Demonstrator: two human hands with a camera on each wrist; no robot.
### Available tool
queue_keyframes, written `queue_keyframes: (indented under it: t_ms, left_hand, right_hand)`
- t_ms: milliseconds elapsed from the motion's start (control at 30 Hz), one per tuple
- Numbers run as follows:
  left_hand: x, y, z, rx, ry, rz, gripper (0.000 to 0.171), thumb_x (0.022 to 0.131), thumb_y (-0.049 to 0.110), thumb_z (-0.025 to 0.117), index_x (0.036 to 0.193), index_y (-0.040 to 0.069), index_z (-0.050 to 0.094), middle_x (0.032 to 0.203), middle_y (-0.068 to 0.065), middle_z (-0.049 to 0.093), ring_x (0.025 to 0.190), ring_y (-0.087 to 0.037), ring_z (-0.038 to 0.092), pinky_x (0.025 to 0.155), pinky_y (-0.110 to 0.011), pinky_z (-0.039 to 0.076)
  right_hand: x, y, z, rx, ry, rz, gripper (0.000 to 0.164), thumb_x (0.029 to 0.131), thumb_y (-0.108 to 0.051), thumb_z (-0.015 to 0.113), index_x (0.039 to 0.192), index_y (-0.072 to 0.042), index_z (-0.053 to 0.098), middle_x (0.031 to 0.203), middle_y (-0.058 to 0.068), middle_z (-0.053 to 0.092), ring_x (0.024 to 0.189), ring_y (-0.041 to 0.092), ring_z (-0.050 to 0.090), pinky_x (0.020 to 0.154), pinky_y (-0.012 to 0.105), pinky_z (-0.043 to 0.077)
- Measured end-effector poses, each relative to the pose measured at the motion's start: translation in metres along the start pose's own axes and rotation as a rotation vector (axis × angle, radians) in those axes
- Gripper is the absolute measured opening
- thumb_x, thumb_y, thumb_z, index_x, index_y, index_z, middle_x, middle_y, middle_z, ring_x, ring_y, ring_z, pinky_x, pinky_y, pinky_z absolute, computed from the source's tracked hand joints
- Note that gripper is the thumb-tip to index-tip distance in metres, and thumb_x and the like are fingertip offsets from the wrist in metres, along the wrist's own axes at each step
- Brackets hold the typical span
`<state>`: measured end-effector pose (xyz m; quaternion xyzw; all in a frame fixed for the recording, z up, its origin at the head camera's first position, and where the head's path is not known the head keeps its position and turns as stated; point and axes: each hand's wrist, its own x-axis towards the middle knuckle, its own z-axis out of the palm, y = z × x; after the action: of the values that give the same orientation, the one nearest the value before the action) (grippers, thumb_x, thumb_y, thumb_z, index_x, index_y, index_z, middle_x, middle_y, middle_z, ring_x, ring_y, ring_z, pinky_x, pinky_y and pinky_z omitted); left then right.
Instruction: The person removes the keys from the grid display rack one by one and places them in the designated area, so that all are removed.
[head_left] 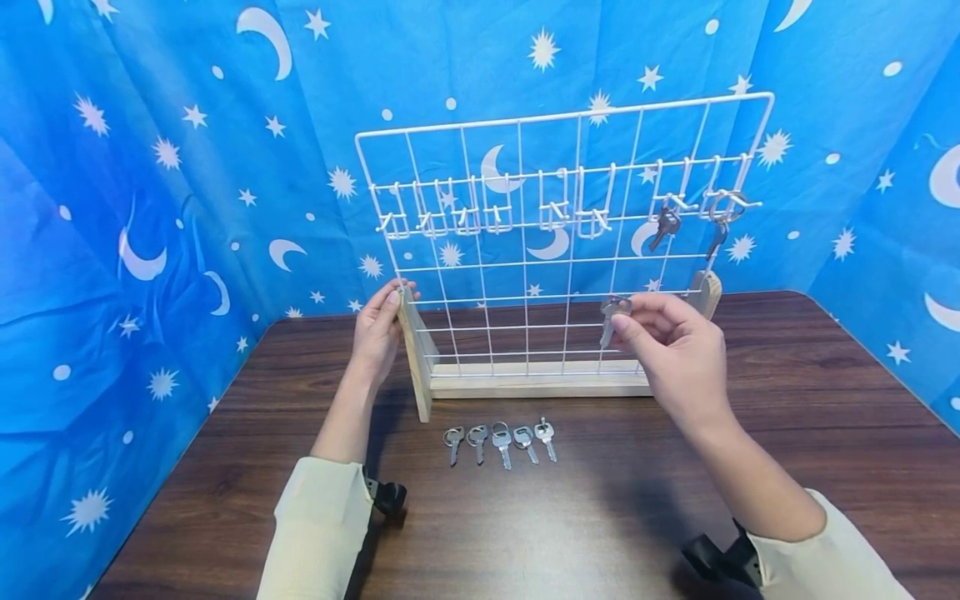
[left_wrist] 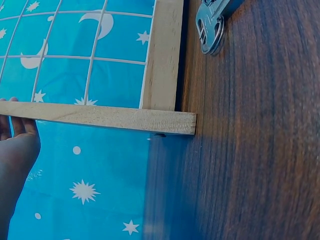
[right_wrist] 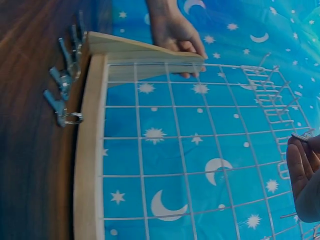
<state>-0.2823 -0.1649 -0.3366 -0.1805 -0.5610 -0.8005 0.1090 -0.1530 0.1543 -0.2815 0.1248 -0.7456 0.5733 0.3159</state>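
Key (head_left: pixel 609 327) pinched in fingers (head_left: pixel 662 307) of right hand (head_left: pixel 684 358); fingers of left hand (head_left: pixel 377 332) gripping wooden upright (head_left: pixel 417 358).

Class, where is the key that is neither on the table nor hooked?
In the head view, the key is pinched in the right hand, in front of the right half of the wire grid, below and left of the hanging keys.

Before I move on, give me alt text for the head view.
The right hand pinches a key before a white wire rack; the left hand grips its wooden side. Keys hang from two hooks; five more lie on the table.
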Motion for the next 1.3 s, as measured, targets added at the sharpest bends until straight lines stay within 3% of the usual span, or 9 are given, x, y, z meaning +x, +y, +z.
queue_keyframes:
  t_ms: [167,367,500,733,900,1133,1300]
  left_hand:
    - [0.000,0.000,0.001,-0.010,-0.002,-0.005,0.035,0.097,0.019,0.050,0.125,-0.001,0.050,0.116,-0.008,0.059,0.113,-0.025,0.052,0.098,-0.031,0.041]
    - [0.001,0.000,0.001,-0.010,0.001,-0.006,0.027,0.096,0.019,0.051,0.119,0.004,0.054,0.128,-0.027,0.046,0.111,-0.022,0.053,0.098,-0.031,0.040]
    - [0.001,0.000,0.001,-0.001,0.003,-0.010,0.027,0.097,0.017,0.049,0.120,0.003,0.052,0.130,-0.031,0.041,0.112,-0.022,0.053,0.098,-0.031,0.040]
    - [0.001,0.000,0.000,0.000,-0.001,-0.006,0.026,0.097,0.017,0.049,0.119,0.004,0.053,0.112,-0.004,0.061,0.113,-0.023,0.052,0.098,-0.031,0.040]
    - [0.000,0.000,0.000,0.000,-0.004,-0.001,0.035,0.097,0.018,0.050,0.125,-0.003,0.049,0.112,-0.004,0.061,0.116,-0.028,0.050,0.099,-0.031,0.039]
    - [-0.001,0.001,0.001,-0.009,0.017,-0.014,0.039,0.097,0.017,0.050,0.128,-0.005,0.046,0.122,-0.018,0.054,0.108,-0.019,0.055,0.099,-0.031,0.039]
    - [-0.001,0.001,0.001,-0.001,0.010,-0.011,0.040,0.097,0.019,0.050,0.128,-0.005,0.045,0.120,-0.013,0.057,0.110,-0.019,0.054,0.100,-0.032,0.039]
  right_hand:
    - [-0.003,0.012,0.003,-0.026,-0.089,0.049,0.016,0.085,-0.003,0.066,0.099,0.005,0.062,0.078,0.003,0.069,0.067,0.007,0.066,0.064,0.017,0.053]
    - [-0.005,0.030,0.009,0.109,-0.173,0.128,0.016,0.086,0.003,0.062,0.097,0.013,0.058,0.075,0.004,0.068,0.066,0.008,0.066,0.063,0.025,0.055]
    - [-0.007,0.041,0.014,0.162,-0.235,0.224,0.017,0.087,0.004,0.060,0.097,0.016,0.055,0.076,0.006,0.069,0.066,0.009,0.066,0.063,0.028,0.056]
    - [-0.009,0.061,0.018,0.208,-0.414,0.454,0.019,0.087,0.003,0.057,0.099,0.016,0.051,0.076,0.009,0.067,0.064,0.012,0.065,0.065,0.031,0.056]
    - [-0.011,0.074,0.021,0.279,-0.518,0.595,0.019,0.087,0.002,0.055,0.100,0.015,0.050,0.073,0.008,0.065,0.064,0.014,0.064,0.066,0.032,0.056]
    - [-0.016,0.089,0.025,0.247,-0.578,0.662,0.024,0.087,0.001,0.055,0.104,0.015,0.046,0.073,0.008,0.065,0.063,0.014,0.064,0.062,0.028,0.056]
    - [-0.021,0.099,0.027,0.174,-0.617,0.694,0.021,0.085,0.001,0.057,0.100,0.014,0.050,0.071,0.009,0.063,0.062,0.015,0.063,0.059,0.027,0.056]
